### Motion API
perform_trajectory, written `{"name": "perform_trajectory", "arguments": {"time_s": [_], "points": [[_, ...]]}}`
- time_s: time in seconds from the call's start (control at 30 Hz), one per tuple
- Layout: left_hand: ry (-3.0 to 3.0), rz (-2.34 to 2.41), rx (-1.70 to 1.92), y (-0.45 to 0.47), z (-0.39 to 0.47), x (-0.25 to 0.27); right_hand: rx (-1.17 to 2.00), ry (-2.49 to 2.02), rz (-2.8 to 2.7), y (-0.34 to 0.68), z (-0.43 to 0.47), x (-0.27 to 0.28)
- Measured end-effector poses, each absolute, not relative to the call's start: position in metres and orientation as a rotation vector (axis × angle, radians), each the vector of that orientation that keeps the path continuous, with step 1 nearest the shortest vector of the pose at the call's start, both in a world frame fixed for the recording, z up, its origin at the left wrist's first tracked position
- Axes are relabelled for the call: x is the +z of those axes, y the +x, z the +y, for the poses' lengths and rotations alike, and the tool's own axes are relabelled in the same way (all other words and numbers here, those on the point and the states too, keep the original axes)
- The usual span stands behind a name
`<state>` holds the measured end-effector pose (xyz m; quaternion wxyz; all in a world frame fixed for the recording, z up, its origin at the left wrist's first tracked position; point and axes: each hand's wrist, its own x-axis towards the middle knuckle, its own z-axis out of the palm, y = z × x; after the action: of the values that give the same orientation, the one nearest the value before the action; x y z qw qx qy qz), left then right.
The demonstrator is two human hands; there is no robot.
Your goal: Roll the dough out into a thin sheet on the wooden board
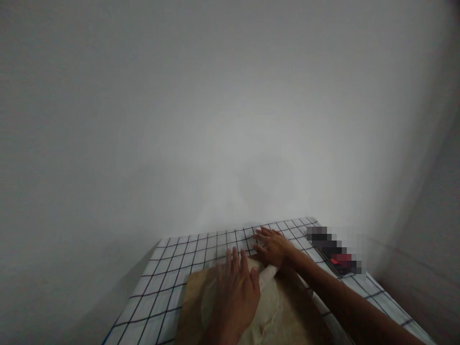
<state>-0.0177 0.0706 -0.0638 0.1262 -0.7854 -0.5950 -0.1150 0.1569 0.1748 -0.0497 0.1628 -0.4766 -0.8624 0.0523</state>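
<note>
A thin, pale sheet of dough (271, 306) lies on a wooden board (192, 297). Between my hands shows a short length of a pale, rod-like thing, perhaps a rolling pin (268, 277), slanting across the dough. My left hand (237, 292) is over the dough, palm down, its fingers stretched forward and slightly blurred. Reaching farther out, my right hand (273, 247) is at the board's far edge with its fingers spread. Both palms face down, so any contact with the rod beneath them is hidden.
A black-and-white checked cloth (168, 273) covers the table under the board. Toward the right edge lies a dark and red flat item (338, 261), partly pixelated. A plain pale wall (230, 120) rises behind the table, and another wall stands at right.
</note>
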Motion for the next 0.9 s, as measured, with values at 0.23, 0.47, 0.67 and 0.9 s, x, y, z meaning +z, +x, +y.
{"name": "perform_trajectory", "arguments": {"time_s": [0.23,0.47,0.67,0.9], "points": [[-2.288,-1.608,-0.482,-0.013,0.057,-0.071,0.069,-1.454,-2.415,0.177,0.128,-0.052],[-2.248,-1.53,-0.62,-0.007,0.049,-0.086,0.014,-1.465,-2.411,0.187,0.108,-0.056],[-2.24,-1.682,-0.562,-0.017,0.072,-0.077,0.088,-1.326,-2.473,0.165,0.16,-0.045],[-2.173,-1.782,-0.416,-0.029,0.091,-0.06,0.142,-1.167,-2.556,0.131,0.217,-0.045]]}}
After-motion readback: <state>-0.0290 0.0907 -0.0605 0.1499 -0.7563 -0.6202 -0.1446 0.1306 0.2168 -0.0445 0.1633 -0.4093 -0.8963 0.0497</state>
